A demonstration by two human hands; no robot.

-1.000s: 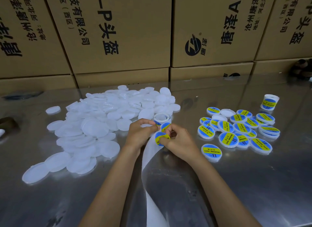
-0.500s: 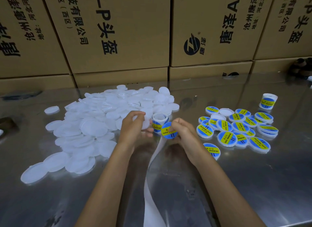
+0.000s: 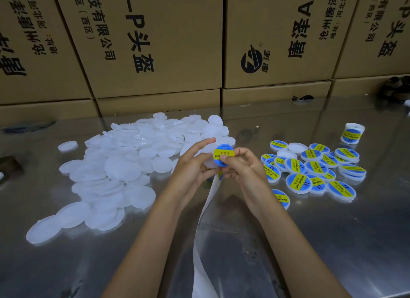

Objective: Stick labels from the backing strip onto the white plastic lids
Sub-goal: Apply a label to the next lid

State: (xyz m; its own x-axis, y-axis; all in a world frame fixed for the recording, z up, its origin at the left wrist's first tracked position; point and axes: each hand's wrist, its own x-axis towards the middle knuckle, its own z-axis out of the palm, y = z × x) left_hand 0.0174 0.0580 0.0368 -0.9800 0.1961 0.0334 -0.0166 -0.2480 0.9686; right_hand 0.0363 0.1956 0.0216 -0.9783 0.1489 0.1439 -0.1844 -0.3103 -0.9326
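A blue-and-yellow label sat on a white lid held above the worktop, pinched between the curled fingers of the left hand and right hand. The white backing strip trailed from beneath them toward the near edge. Unlabelled lids lay heaped to the left, labelled lids to the right.

Printed cardboard boxes (stacked in rows) stand behind a shiny metal table.

One head-worn view looks forward and down, close over the steel table, edges perhaps distorted.
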